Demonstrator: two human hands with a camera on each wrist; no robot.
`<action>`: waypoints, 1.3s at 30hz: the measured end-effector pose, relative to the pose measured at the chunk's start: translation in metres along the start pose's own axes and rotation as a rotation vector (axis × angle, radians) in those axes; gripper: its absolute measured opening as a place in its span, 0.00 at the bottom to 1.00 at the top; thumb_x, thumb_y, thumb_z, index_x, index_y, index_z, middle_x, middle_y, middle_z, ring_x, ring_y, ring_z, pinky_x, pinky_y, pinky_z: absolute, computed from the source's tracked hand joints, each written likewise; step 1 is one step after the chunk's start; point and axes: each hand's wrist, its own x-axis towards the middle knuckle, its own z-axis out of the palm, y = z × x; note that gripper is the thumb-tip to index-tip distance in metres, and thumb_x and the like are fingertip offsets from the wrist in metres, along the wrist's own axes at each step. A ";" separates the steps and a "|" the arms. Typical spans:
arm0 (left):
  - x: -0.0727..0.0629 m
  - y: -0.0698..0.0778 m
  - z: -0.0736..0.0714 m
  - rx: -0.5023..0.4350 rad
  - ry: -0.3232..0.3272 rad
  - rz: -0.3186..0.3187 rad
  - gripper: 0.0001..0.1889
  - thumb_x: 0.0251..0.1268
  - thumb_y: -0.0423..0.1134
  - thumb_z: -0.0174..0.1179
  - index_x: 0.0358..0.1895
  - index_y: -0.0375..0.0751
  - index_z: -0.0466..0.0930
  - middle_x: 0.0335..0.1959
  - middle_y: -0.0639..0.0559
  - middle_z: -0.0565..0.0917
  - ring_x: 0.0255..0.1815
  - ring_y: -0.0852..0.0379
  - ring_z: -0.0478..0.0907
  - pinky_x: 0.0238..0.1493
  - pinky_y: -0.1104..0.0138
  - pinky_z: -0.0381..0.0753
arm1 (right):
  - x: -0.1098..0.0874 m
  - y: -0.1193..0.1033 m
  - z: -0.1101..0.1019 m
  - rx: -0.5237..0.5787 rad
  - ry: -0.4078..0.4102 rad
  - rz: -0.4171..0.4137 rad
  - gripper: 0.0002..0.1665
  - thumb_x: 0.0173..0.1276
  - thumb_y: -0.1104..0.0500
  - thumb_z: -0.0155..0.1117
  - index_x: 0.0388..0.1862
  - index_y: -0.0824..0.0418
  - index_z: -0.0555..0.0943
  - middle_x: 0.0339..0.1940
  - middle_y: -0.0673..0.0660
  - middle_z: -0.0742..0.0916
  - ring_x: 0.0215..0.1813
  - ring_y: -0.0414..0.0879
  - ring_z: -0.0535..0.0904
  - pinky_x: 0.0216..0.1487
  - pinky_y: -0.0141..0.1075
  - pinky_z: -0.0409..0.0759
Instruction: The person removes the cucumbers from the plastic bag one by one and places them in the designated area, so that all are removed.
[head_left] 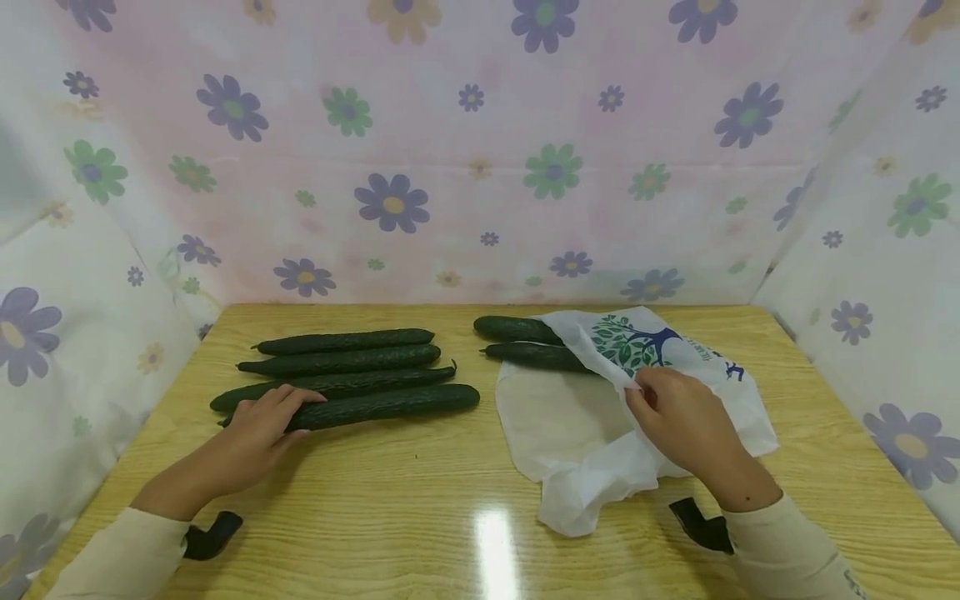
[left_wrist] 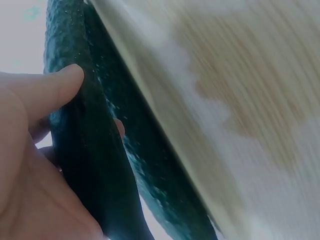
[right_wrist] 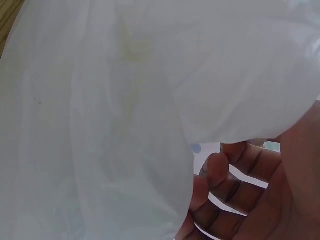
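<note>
gripping the frontmost cucumber (head_left: 390,406) toward its left end, the left hand (head_left: 262,429) is the nearer; the long axis runs sideways, right tip facing the white bag (head_left: 611,417), whose upper edge the right hand (head_left: 686,421) pinches.

Person here, long sleeves both sides, cream or pale beige. Left sleeve (head_left: 112,558): looks plain, cuff ends at wrist, left hand (head_left: 262,425) bare. Black bent piece (head_left: 213,536) sticks out at that cuff's inner edge, elbow-shaped, blunt end. Right sleeve (head_left: 783,546) same colour, plus small dark marking (head_left: 853,583) low on the forearm, too small to read from here. Right hand (head_left: 682,417) bare too; tiny dot (head_left: 747,498) on wrist near cuff. Second black angled piece (head_left: 701,525) at that cuff, also inner side.
</note>
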 end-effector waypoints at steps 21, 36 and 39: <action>0.002 -0.015 0.013 0.150 0.063 -0.075 0.26 0.58 0.43 0.74 0.60 0.46 0.78 0.50 0.44 0.80 0.51 0.41 0.78 0.45 0.39 0.72 | 0.001 -0.001 -0.001 0.003 0.002 -0.009 0.20 0.74 0.59 0.57 0.20 0.54 0.68 0.17 0.50 0.68 0.20 0.42 0.62 0.23 0.34 0.59; 0.051 0.059 0.019 0.100 0.192 -0.002 0.27 0.66 0.48 0.68 0.66 0.47 0.74 0.58 0.44 0.77 0.59 0.43 0.74 0.56 0.42 0.69 | 0.001 0.000 -0.001 0.004 -0.005 0.000 0.19 0.74 0.59 0.57 0.20 0.55 0.69 0.17 0.51 0.69 0.20 0.43 0.63 0.22 0.34 0.60; 0.070 0.078 0.020 0.072 0.198 0.027 0.26 0.68 0.49 0.65 0.67 0.49 0.73 0.59 0.46 0.76 0.60 0.45 0.73 0.57 0.43 0.69 | 0.001 -0.001 -0.001 0.005 -0.002 0.001 0.19 0.73 0.59 0.57 0.20 0.55 0.69 0.17 0.51 0.69 0.20 0.43 0.63 0.22 0.34 0.60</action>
